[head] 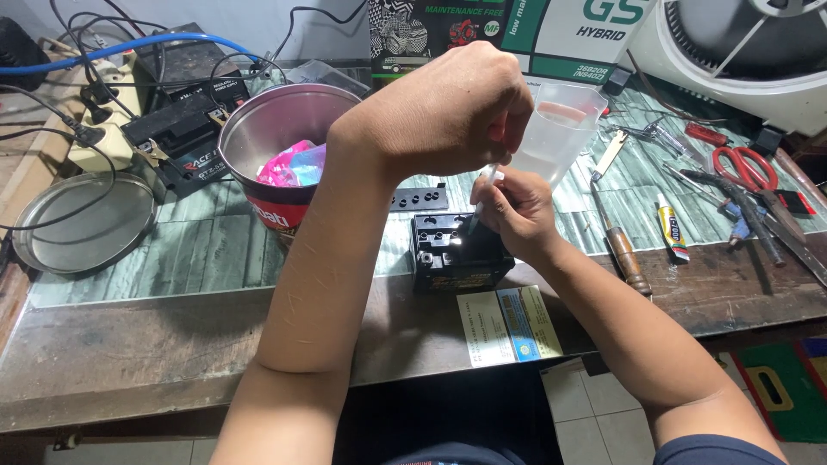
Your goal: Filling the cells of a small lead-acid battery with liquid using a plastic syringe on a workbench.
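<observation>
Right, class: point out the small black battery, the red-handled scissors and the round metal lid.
small black battery [457, 263], head view, on its front face.
red-handled scissors [751, 165], head view, on the red handle loops.
round metal lid [82, 222], head view, on its flat middle.

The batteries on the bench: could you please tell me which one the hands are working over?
The small black battery at the bench's front edge, its top open beneath both hands. The other battery sits far left by the metal bucket, with clips and cables attached.
</observation>
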